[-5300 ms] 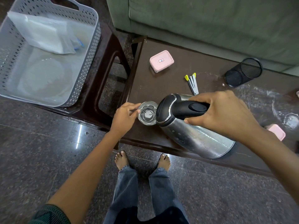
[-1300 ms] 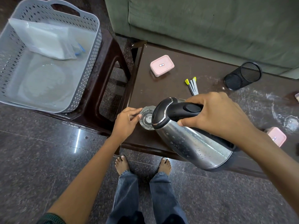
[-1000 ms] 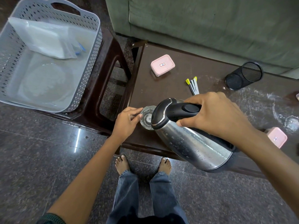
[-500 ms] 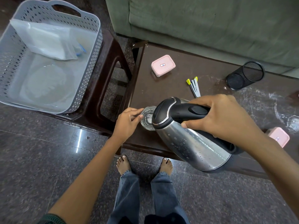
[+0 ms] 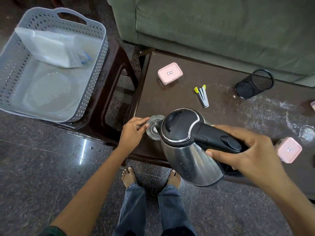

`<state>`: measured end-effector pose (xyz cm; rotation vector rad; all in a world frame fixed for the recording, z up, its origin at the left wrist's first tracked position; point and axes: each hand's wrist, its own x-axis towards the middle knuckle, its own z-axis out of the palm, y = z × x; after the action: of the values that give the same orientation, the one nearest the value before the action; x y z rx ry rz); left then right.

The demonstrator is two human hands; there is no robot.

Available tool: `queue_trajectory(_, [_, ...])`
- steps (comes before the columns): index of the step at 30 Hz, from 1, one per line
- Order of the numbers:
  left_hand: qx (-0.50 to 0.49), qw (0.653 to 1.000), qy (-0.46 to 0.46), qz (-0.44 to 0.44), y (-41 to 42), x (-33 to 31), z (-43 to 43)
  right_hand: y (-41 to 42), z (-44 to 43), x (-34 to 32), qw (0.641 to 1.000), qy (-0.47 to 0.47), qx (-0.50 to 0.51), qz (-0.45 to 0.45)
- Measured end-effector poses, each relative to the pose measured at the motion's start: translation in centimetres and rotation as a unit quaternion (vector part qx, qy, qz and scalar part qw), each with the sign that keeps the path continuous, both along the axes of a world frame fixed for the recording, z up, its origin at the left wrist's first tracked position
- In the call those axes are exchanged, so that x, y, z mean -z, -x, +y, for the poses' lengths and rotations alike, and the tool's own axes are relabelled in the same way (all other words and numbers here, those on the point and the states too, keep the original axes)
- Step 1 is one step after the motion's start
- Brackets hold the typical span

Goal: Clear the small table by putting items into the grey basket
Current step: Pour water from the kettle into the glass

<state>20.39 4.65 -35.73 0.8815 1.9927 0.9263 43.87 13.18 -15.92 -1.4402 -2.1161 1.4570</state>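
Note:
My right hand (image 5: 247, 154) grips the black handle of a steel electric kettle (image 5: 189, 154), held above the near edge of the dark table (image 5: 170, 101) and close to upright. My left hand (image 5: 132, 132) holds a clear glass (image 5: 153, 127) that stands at the table's near left corner, partly hidden behind the kettle's lid. The grey basket (image 5: 95, 79) sits on a brown stool (image 5: 117, 68) to the left of the table. It holds a clear plastic bag (image 5: 51, 48) and a glass plate (image 5: 47, 91).
On the table lie two pink lidded boxes (image 5: 170, 73) (image 5: 289, 149), a small stapler with yellow tips (image 5: 202, 96) and a black mesh pen cup on its side (image 5: 254, 84). A green sofa (image 5: 221, 26) borders the far edge. My bare feet (image 5: 150, 176) stand below on dark tile.
The kettle has swung back from its steep pouring tilt toward upright, its spout now off the glass. My left hand has stayed on the glass.

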Motion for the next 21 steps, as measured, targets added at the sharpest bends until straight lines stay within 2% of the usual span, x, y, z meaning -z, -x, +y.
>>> queue_trajectory(7, [-0.045,0.998,0.015,-0.05,0.7,-3.6,-0.1,1.5,-0.7,-2.7,0.999,-0.024,0.01,0.019])
queue_trajectory(12, [-0.132,0.975,-0.047,-0.171,2.6,-12.2,-2.2,5.4,-0.9,-7.2,0.999,-0.022,-0.015,0.045])
queue_trajectory(15, [-0.157,0.96,-0.095,-0.212,4.7,-17.0,-4.0,8.7,-1.3,-9.7,0.996,-0.013,-0.03,0.079])
queue_trajectory(18, [-0.202,0.947,-0.13,-0.214,7.9,-20.2,-5.4,12.4,-2.0,-11.1,0.991,-0.008,-0.055,0.122])
queue_trajectory(21, [-0.241,0.942,-0.155,-0.173,11.8,-22.2,-6.4,16.7,-2.9,-11.2,0.982,0.001,-0.061,0.176])
